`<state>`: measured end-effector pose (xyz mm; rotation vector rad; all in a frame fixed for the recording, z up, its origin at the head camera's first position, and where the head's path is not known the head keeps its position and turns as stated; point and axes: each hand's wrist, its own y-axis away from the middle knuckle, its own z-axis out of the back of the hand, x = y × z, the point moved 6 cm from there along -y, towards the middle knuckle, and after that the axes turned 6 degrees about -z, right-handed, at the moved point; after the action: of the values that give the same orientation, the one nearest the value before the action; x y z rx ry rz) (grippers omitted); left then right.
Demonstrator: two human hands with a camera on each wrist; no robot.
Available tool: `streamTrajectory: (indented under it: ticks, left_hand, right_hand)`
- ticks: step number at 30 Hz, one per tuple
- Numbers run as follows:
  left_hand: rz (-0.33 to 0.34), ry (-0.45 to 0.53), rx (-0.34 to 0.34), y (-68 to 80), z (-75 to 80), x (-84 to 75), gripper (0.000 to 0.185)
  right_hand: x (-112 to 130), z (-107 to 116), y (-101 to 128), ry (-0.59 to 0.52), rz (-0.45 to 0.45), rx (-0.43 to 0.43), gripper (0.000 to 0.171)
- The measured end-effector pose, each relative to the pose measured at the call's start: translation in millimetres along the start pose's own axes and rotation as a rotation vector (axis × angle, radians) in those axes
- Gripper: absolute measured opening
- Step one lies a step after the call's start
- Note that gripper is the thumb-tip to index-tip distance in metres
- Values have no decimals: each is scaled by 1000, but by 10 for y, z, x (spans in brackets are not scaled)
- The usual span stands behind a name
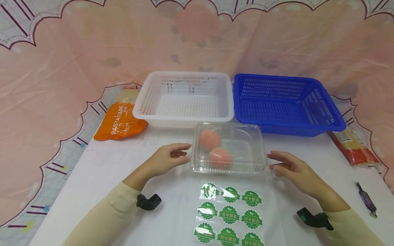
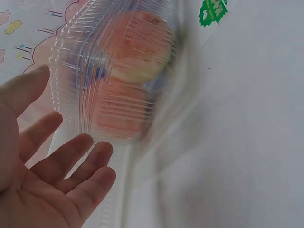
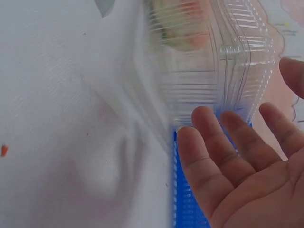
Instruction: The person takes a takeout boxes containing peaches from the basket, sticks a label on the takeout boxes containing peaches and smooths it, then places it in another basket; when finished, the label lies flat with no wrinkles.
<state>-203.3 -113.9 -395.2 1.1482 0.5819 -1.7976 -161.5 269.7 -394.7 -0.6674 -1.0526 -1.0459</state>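
From your head view, your left hand (image 1: pixel 170 158) sits just beside the left end of the clear clamshell box (image 1: pixel 228 147), fingers extended and loosely spread, holding nothing; whether the fingertips touch the plastic you cannot tell. Your right hand (image 1: pixel 292 169) mirrors it at the right end, fingers relaxed and apart, also holding nothing. The box lies flat and closed on the white table (image 1: pixel 101 171), in front of the white basket (image 1: pixel 184 97) and the blue basket (image 1: pixel 286 102), with its long axis running left to right between your hands. Two pinkish round fruits (image 1: pixel 215 148) sit in its left half, one behind the other. A sheet of green stickers (image 1: pixel 229 215) lies just in front of it, an orange pasta packet (image 1: pixel 121 121) off to the left. In your left wrist view, the palm of the left hand (image 2: pixel 52 175) faces the ribbed side wall of the box (image 2: pixel 118 85), fingers straight and fanned, a slim gap showing before the plastic. In your right wrist view, the right hand (image 3: pixel 242 166) is likewise wide, fingers (image 3: pixel 213 133) straight and close to the box (image 3: pixel 213 61) wall; contact is not clear through the blur.
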Motion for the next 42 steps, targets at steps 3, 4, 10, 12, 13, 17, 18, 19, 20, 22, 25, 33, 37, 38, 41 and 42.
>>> streamTrajectory:
  ticks: [3,4,10,12,13,17,18,19,20,22,25,33,37,38,41,42]
  left_hand:
    - [-6,-5,30,14,-9,20,51]
    - [-7,-5,41,18,-13,26,50]
    - [26,9,117,69,-48,93,44]
    - [41,22,142,87,-65,124,43]
    - [50,31,152,94,-74,140,43]
    - [83,68,190,117,-119,197,46]
    - [90,73,199,122,-130,211,47]
    - [94,77,207,126,-140,222,48]
    - [98,78,216,131,-150,228,49]
    - [103,70,235,136,-167,237,50]
    - [100,56,264,138,-199,230,50]
    - [65,49,338,146,-314,171,39]
    - [58,75,376,159,-368,163,39]
    - [56,79,382,161,-379,161,39]
    - [55,89,398,169,-411,163,42]
    - [56,96,403,171,-421,163,43]
  right_hand:
    - [-2,4,23,8,1,23,41]
    - [-7,9,31,12,-1,29,41]
    - [-48,38,53,-21,-26,60,36]
    - [-61,42,58,-32,-37,69,35]
    - [-67,44,63,-33,-43,73,34]
    - [-99,38,88,-53,-77,108,33]
    - [-105,34,94,-64,-83,122,33]
    - [-110,28,99,-75,-86,139,34]
    - [-116,22,103,-91,-88,160,35]
    - [-122,4,109,-122,-85,207,37]
    - [-126,-19,117,-154,-80,269,41]
    - [-107,-81,156,-256,-16,399,42]
    - [-90,-119,168,-292,12,440,46]
    - [-89,-127,171,-297,13,445,47]
    - [-89,-157,180,-319,12,464,48]
    - [-88,-168,184,-326,14,472,48]
